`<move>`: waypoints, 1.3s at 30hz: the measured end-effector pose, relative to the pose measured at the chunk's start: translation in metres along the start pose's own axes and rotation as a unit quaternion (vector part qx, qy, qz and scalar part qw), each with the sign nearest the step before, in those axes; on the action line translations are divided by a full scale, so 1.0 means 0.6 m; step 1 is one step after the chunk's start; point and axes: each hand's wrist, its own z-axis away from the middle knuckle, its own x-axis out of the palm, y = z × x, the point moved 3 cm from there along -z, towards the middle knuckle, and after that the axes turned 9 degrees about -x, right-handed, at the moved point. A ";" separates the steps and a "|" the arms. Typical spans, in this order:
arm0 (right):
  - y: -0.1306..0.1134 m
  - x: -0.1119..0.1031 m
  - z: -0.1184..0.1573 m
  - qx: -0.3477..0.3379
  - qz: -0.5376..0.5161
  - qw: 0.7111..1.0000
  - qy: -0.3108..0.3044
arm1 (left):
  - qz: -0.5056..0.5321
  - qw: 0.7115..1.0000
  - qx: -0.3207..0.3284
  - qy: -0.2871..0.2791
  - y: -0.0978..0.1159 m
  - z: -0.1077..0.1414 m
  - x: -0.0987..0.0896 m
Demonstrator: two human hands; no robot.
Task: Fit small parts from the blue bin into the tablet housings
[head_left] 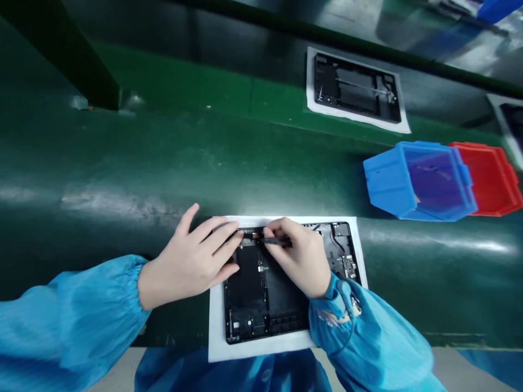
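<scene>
And here we are at the left: the left hand, fingers spread and gripping nothing, lays its fingertips by the far left corner of an opened black device, which lies flat on a white sheet atop the green tabletop. Next along, the right hand, a tight pinch on a slim dark tool! That tool lies nearly parallel to the device's far edge, pointing left; just beyond the grip sits a small coppery piece, between both hands' fingertips, the right looking nearer. Farther right, a blue bin beside a red one.
</scene>
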 end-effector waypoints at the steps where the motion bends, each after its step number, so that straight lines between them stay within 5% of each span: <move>1: 0.002 0.000 -0.003 0.009 0.001 1.000 0.007 | -0.001 1.000 0.001 -0.001 0.005 0.001 0.003; 4: -0.003 0.002 -0.009 -0.010 -0.002 1.000 0.028 | -0.015 1.000 -0.014 -0.010 0.026 0.004 0.011; 7: -0.028 0.006 -0.006 -0.152 0.028 0.988 0.017 | -0.026 0.999 -0.040 -0.018 0.038 0.005 0.015; 10: -0.053 0.012 0.005 -0.317 0.118 0.940 -0.035 | -0.011 0.999 -0.039 -0.025 0.031 0.002 0.013; 13: -0.057 0.012 0.010 -0.360 0.159 0.918 -0.053 | 0.017 0.999 -0.008 -0.039 0.011 -0.003 0.008; 19: -0.022 0.001 0.006 -0.228 0.066 0.971 -0.032 | 0.009 1.000 0.015 -0.020 -0.007 -0.006 0.001; 25: -0.008 0.010 0.007 -0.128 0.077 0.987 -0.051 | 0.000 0.999 0.020 -0.030 -0.003 -0.006 0.003; 28: -0.007 0.001 0.009 -0.087 -0.025 0.996 0.021 | 0.001 0.999 0.019 -0.033 -0.004 -0.008 0.004; 32: 0.005 -0.015 0.013 -0.066 -0.195 0.968 0.146 | 0.000 0.999 0.016 -0.040 -0.003 -0.008 0.006; 39: 0.009 -0.010 -0.004 -0.048 -0.225 0.972 0.042 | -0.002 0.999 0.005 -0.040 0.000 -0.008 0.003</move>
